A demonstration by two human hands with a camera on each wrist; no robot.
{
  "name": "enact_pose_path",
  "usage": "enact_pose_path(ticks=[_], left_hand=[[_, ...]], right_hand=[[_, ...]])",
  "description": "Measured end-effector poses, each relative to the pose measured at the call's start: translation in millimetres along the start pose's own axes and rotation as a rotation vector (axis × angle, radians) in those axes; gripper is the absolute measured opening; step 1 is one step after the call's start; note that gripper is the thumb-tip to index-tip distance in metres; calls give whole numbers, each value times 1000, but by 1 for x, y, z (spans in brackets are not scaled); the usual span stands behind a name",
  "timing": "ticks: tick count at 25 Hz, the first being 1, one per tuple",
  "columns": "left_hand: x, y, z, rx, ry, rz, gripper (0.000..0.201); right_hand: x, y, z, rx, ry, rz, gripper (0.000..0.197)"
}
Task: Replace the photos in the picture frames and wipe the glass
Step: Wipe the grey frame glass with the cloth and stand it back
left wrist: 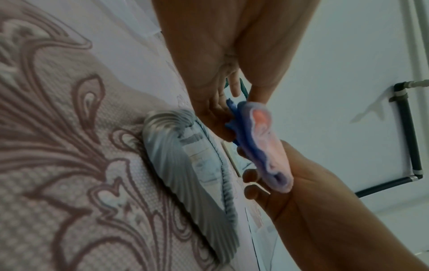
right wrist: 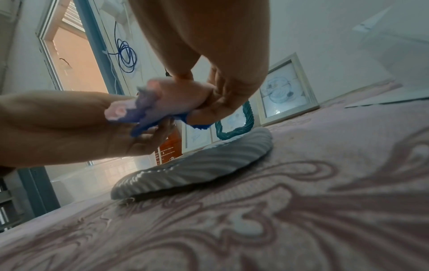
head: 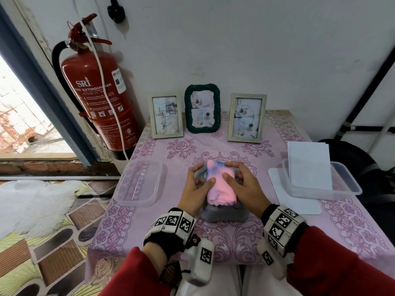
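A grey ribbed picture frame (head: 224, 215) lies flat on the pink tablecloth (head: 235, 238), glass side up. Just above it both hands hold a folded pink and blue cloth (head: 220, 182). My left hand (head: 201, 178) grips the cloth's left side with the thumb on top. On the other side my right hand (head: 235, 174) grips it the same way. In the left wrist view the cloth (left wrist: 262, 146) hangs a little clear of the grey frame (left wrist: 192, 165). The right wrist view shows the cloth (right wrist: 167, 99) bunched between the two hands above the frame (right wrist: 204, 165).
Three frames stand against the back wall: a light wooden one (head: 166, 116), a green rope one (head: 202, 108) and another wooden one (head: 246, 117). A clear tub (head: 139, 184) sits at left. A tub with white sheets (head: 320, 180) sits at right. A fire extinguisher (head: 98, 92) hangs beside the table.
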State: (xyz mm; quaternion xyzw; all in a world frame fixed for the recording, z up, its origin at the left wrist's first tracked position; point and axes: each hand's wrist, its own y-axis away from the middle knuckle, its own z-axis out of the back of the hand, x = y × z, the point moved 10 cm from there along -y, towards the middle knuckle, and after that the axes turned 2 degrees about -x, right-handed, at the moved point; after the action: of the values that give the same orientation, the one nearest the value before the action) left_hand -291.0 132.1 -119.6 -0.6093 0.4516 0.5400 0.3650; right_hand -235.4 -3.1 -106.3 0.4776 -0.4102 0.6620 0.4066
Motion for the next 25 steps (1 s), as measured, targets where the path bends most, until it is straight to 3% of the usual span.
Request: enact_pose_path(ticks=[3,8,13,17,22,25], left_hand=[[-2,1,-5,85,-71,-23,50],[-2,2,-4,86,-10,18,33],[1,2,2,70,-84,28,48],[-2,3,8,43,-171,4,47],[1,5,1,31,-36,58,25],[-4,5,3,51,-102,14,40]], right_hand=[[8,-4,-2,33,19,33,35],[9,-6,-6,137,-44,-82,11],[18,-3,-5,135,-107,-47,10],[10,-7,0,102,-69,-77,19],[8,-12,1,45,59,-66,31],[9,-15,4,16,-27,-83,37]])
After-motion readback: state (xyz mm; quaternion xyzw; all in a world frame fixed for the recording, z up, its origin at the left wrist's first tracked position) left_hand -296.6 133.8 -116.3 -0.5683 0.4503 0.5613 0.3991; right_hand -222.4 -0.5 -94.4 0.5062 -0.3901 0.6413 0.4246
